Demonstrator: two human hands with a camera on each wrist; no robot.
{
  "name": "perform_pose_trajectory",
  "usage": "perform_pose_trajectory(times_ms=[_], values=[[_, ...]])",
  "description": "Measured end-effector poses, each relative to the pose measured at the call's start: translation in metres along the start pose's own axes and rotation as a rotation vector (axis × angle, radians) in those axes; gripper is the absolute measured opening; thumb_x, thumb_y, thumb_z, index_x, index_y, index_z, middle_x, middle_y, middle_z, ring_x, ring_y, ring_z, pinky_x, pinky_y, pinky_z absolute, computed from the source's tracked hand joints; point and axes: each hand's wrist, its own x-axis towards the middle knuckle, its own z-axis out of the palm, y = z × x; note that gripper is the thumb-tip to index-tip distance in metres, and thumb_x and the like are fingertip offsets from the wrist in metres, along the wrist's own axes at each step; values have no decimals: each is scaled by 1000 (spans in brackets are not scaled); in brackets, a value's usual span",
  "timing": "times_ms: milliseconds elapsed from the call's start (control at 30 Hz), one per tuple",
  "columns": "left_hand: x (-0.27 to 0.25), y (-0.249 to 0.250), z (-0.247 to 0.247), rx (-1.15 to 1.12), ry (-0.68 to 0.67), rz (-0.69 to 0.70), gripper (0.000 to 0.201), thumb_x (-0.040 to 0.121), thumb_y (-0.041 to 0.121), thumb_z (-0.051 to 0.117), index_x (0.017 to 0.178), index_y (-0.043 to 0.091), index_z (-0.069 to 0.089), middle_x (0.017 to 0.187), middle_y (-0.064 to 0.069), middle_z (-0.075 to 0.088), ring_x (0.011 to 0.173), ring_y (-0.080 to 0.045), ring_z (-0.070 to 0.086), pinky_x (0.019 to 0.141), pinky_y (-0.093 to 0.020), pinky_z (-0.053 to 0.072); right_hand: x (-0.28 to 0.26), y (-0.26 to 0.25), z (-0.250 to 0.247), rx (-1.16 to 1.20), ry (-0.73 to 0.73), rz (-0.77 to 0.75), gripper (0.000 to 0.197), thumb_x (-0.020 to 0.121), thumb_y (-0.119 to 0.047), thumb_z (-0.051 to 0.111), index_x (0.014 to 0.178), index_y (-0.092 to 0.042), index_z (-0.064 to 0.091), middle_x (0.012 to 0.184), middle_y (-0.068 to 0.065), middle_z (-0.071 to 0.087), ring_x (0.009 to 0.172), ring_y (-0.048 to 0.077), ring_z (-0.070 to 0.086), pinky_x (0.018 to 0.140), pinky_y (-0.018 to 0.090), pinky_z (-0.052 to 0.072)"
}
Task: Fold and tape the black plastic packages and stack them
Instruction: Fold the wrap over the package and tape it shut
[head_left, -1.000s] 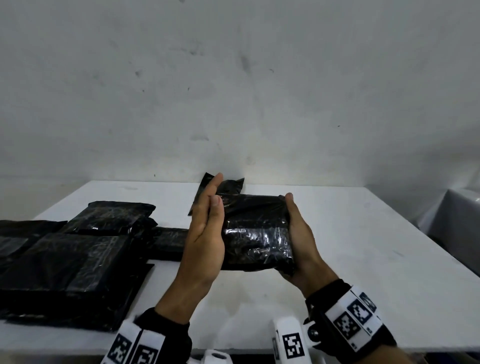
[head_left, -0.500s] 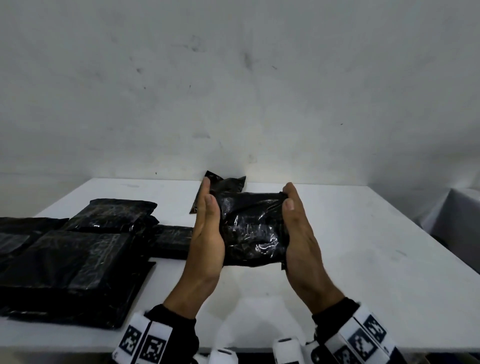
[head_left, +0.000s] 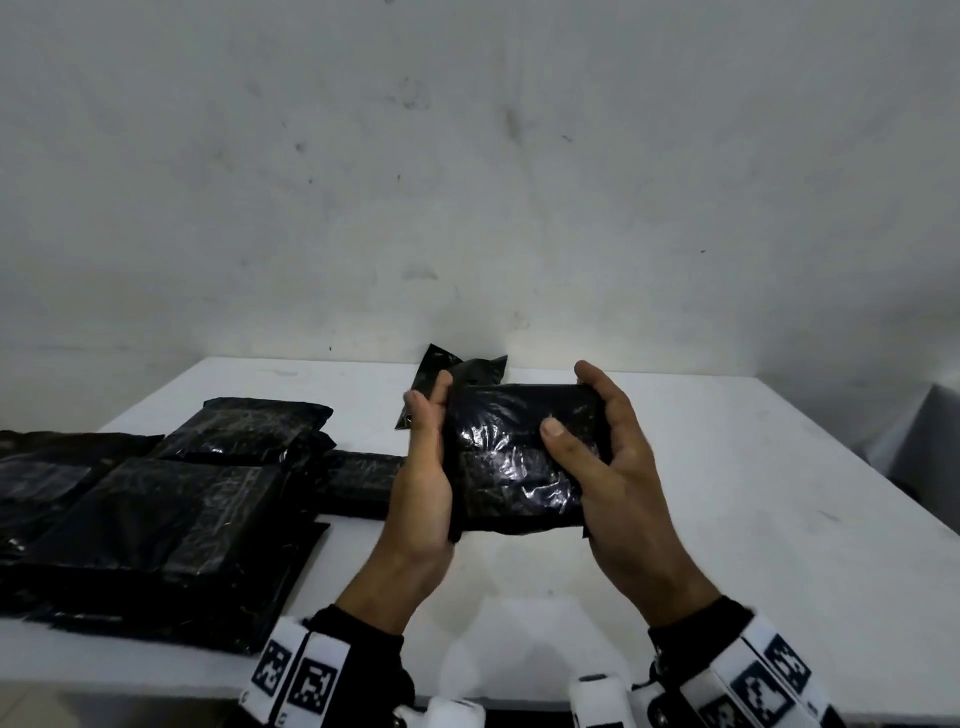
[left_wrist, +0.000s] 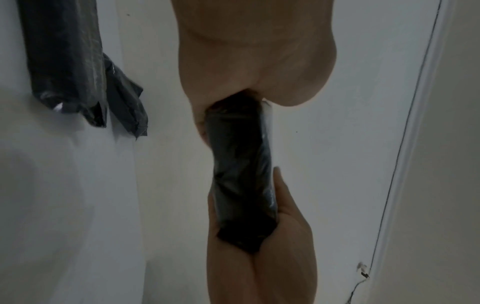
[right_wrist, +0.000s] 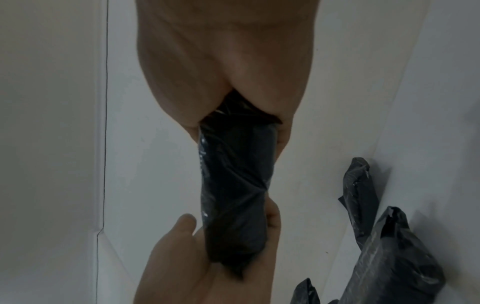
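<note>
A folded, glossy black plastic package (head_left: 511, 457) is held above the white table (head_left: 727, 493), between both hands. My left hand (head_left: 423, 467) grips its left edge, thumb in front and fingers behind. My right hand (head_left: 613, 467) grips its right edge, with the thumb pressed on the front face. The left wrist view shows the package (left_wrist: 241, 174) edge-on between my left palm (left_wrist: 254, 51) and the right hand (left_wrist: 259, 257). The right wrist view shows the same package (right_wrist: 233, 185) below my right palm (right_wrist: 226, 51), with the left hand (right_wrist: 194, 267) around its far end.
A pile of several black packages (head_left: 156, 509) covers the table's left side, with one more (head_left: 358, 473) at its right edge. A loose crumpled black bag (head_left: 457, 371) lies behind my hands near the white wall (head_left: 467, 182). The table's front edge runs just above my wrists.
Both hands went from pressing flat on the package's sides to wrapping round its edges. The right thumb came onto the front face.
</note>
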Motion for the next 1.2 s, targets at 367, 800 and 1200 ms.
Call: perform_pose_trajectory(times_ms=[367,800,1200], values=[[-3,-9,0,442,-18,318,96,78,95,22,159,44,16,165,28,15,149,12,12,127,-34,15,1,2,5,-13,51,-73,58,85,-35,69,139,-46,49,133,-15,60,127,12,58,107,49,48],[-3,3,13,103,8,152,84,73,36,77,149,43,42,120,25,70,112,-3,68,93,-30,58,1,-10,2,44,33,-64,57,91,-32,70,143,-39,47,120,-27,64,119,9,63,101,44,54],[-5,6,-6,155,-207,117,88,84,16,64,155,42,19,113,46,61,110,14,62,81,-10,53,7,-11,-22,31,-307,74,91,79,-18,73,152,-40,22,114,-32,64,116,11,66,90,31,57]])
